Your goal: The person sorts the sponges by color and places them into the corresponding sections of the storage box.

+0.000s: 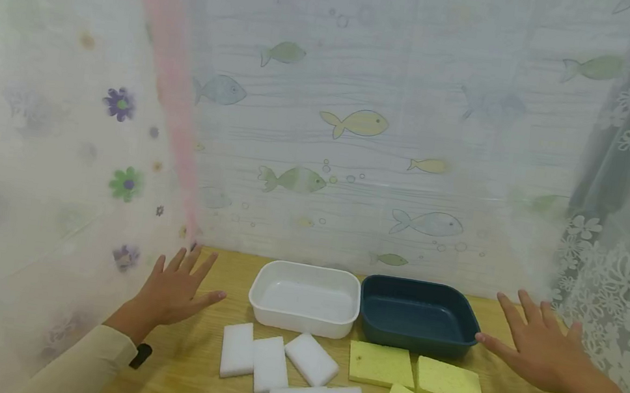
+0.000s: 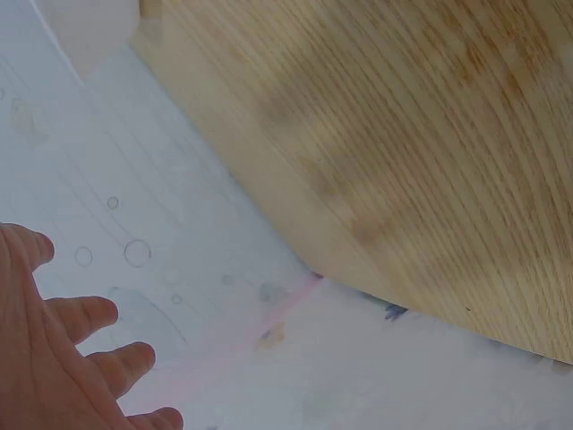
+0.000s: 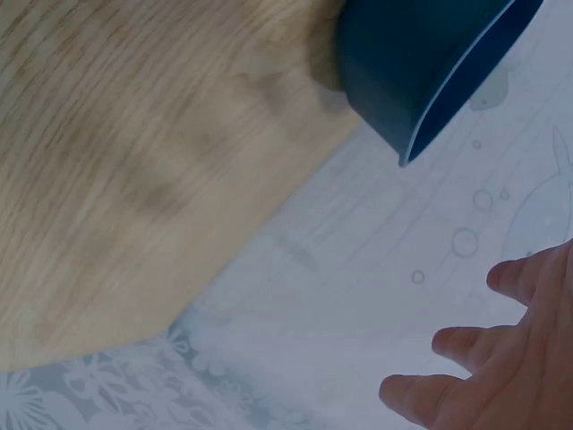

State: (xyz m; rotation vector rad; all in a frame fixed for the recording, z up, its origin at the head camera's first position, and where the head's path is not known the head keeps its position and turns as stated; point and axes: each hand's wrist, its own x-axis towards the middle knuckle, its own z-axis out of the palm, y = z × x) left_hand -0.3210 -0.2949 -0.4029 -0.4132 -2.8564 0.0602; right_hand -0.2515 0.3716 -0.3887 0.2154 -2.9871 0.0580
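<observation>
My left hand is spread with straight fingers at the left of the table, holding nothing, to the left of a white tub. My right hand is likewise spread and holds nothing; in the head view its thumb tip overlaps the right rim of a dark blue tub. The two tubs stand side by side, and bare floor shows inside each. In front of the white tub lie several white sponge blocks, some overlapping. Several yellow sponges lie in front of the blue tub, the nearest cut off by the frame.
The wooden table ends at a back curtain printed with fish. A flowered curtain hangs at the left, and a sheer one with white flowers at the right. Dark bands sit at both wrists.
</observation>
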